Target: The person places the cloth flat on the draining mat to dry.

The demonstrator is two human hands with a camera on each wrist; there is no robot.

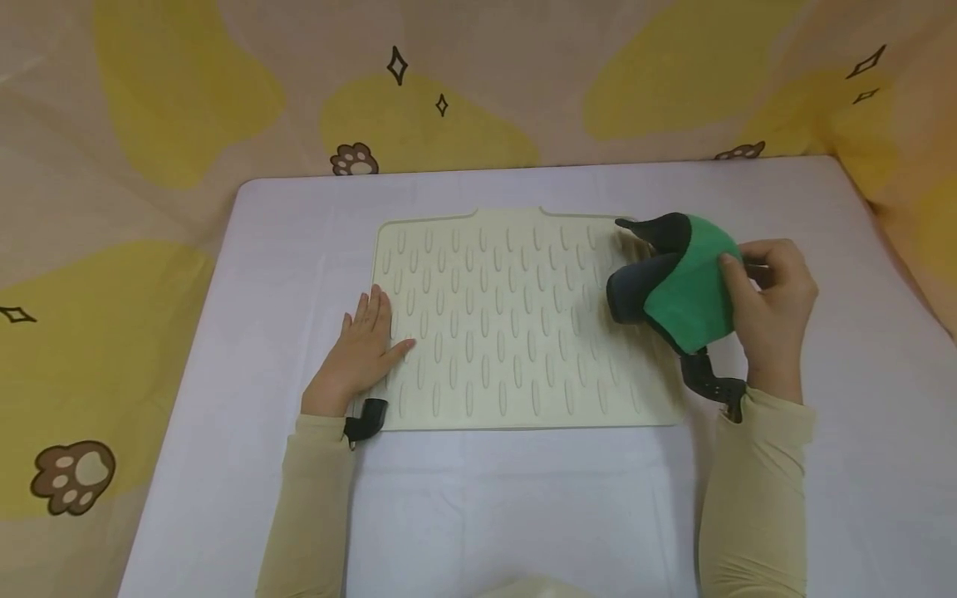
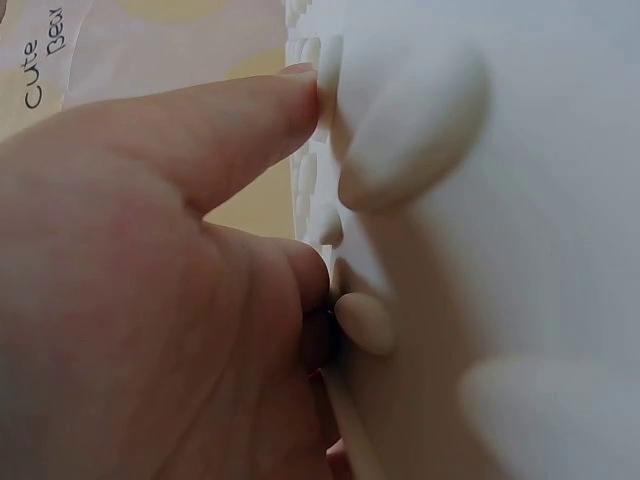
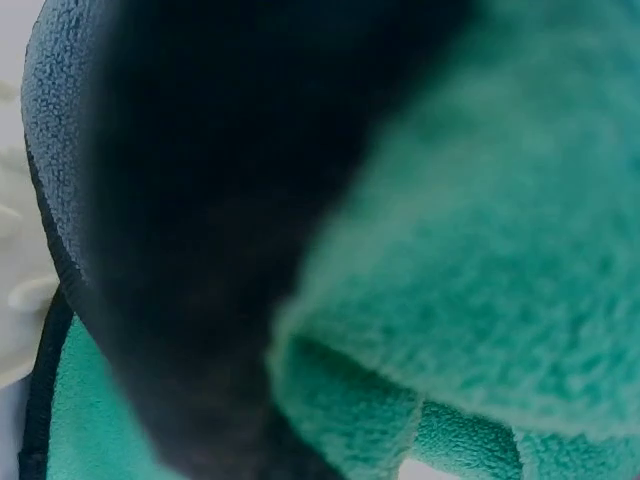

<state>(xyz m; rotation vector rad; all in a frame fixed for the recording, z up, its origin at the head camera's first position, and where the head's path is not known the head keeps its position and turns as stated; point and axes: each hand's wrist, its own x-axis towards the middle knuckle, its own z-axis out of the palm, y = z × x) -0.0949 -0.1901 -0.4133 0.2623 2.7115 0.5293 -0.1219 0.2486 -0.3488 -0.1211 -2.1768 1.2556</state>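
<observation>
A cream silicone mat (image 1: pixel 478 332) with rows of raised oval bumps lies flat on the table. My left hand (image 1: pixel 361 345) rests on its left edge, fingers straight and thumb over the surface; in the left wrist view the thumb (image 2: pixel 220 130) touches the mat beside the bumps (image 2: pixel 415 130). Above the mat's right side, my right hand (image 1: pixel 781 291) pinches a folded green and dark grey-blue microfiber cloth (image 1: pixel 695 291) with black edging. Its fleecy green face (image 3: pixel 480 300) fills much of the right wrist view, which hides the fingers.
White cloth covers the table (image 1: pixel 508 498). Behind it and at both sides hangs a beige and yellow curtain (image 1: pixel 247 83) printed with paws and stars. A black camera mount sits on each wrist, the left mount (image 1: pixel 366 419) near the mat's lower left corner.
</observation>
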